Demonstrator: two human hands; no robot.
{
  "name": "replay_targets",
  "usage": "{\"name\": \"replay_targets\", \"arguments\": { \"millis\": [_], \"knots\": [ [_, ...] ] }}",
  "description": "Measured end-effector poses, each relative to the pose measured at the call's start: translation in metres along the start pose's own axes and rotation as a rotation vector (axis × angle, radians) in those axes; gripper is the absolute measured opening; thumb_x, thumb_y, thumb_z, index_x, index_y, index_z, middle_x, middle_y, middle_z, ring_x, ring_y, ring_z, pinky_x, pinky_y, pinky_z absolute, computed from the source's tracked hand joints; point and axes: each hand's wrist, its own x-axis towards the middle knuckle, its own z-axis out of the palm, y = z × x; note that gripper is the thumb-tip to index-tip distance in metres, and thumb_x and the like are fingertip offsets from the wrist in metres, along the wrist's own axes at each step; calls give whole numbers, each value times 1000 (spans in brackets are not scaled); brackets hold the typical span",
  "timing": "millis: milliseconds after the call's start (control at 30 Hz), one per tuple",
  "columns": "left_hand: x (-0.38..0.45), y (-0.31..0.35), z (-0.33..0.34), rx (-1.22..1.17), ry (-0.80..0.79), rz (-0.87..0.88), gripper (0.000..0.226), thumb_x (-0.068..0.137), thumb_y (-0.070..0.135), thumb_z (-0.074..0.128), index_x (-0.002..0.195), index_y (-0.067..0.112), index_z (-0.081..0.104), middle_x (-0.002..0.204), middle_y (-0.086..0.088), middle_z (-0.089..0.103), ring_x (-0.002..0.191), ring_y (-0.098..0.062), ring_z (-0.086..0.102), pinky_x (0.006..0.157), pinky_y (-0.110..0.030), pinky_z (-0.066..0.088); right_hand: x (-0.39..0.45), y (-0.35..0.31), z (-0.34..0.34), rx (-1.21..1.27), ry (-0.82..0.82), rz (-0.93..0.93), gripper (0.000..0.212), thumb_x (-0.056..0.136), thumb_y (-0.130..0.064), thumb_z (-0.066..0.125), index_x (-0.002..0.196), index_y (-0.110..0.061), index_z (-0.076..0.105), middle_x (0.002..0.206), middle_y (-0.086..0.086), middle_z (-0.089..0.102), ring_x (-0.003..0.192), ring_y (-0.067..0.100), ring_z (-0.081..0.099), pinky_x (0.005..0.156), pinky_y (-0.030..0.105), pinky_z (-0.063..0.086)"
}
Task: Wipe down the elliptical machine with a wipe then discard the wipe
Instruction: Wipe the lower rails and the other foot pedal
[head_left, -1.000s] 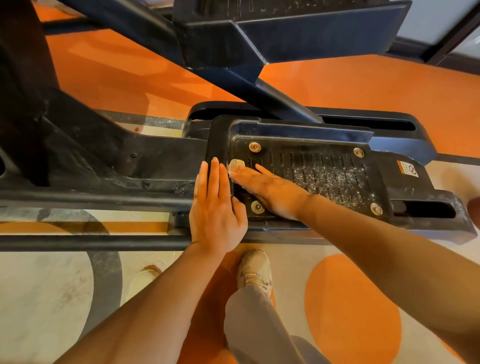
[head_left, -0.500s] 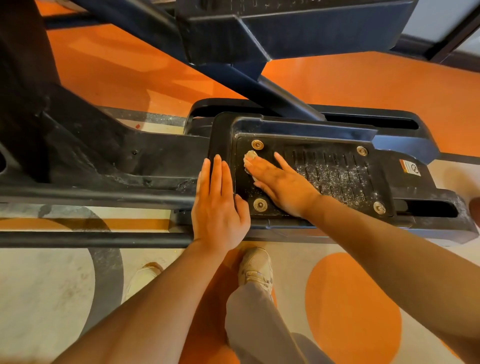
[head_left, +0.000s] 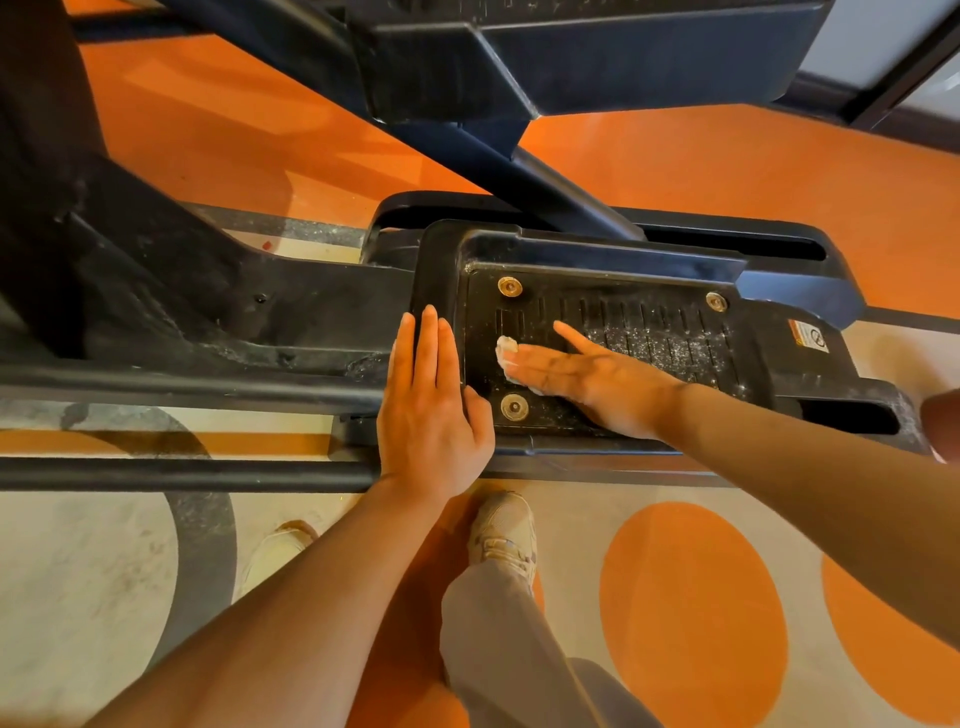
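Elliptical machine: black frame, dusty. Its foot pedal lies flat under right hand, ribbed tread w/ white specks, brass bolts at corners. Wipe: small white wad, flattened under right fingers, edge poking out past fingertips, just right of left hand.

Pedal tread lies open right of the right hand; raised rim walls its far side; left hand blocks the left end; a slanting bar crosses overhead.

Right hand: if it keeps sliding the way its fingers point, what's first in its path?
Probably the raised front wall of the pedal; just beyond it, the left hand fingers. The right hand has the wipe under it.
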Motion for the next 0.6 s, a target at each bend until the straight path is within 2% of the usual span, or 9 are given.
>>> {"name": "replay_targets", "arguments": {
  "millis": [167,300,367,433,500,600],
  "knots": [
    [0,-1,1,-13,3,-8,65,95,34,29,149,-2,36,159,-17,29,149,-35,21,112,-47,39,17,-12,5,-96,59,193,82,91,11,44,156,-16,2,162,3,-7,146,12,-14,109,35,-30],
    [0,-1,3,-2,12,-5,66,95,35,29,149,-1,36,159,-17,28,149,-34,21,111,-41,34,0,-7,3,84,-16,37,79,91,13,48,154,-18,10,161,-1,1,148,9,-4,114,34,-27],
    [0,-1,3,-3,14,-10,66,94,36,29,149,-1,36,159,-17,28,149,-35,21,110,-42,35,-9,-2,-5,80,-71,-15,81,91,12,50,152,-23,9,159,-6,3,147,4,-5,115,32,-25],
    [0,-1,2,-10,12,-7,66,94,36,29,149,-1,36,159,-17,29,149,-35,22,110,-43,37,-10,-1,-7,26,-82,9,88,88,17,50,151,-26,7,158,-7,5,145,4,-7,113,29,-27],
    [0,-1,2,-10,16,-1,66,94,35,29,149,-2,36,158,-18,29,148,-36,22,110,-41,36,-6,-4,-5,-16,-12,60,90,85,21,47,152,-24,8,160,-2,8,145,9,-7,112,28,-28],
    [0,0,1,-12,11,0,66,94,34,30,149,-2,35,159,-18,29,149,-36,22,110,-41,37,2,-7,3,-76,88,162,86,83,21,45,154,-14,12,161,4,6,146,15,0,115,36,-23]
  ]
}}
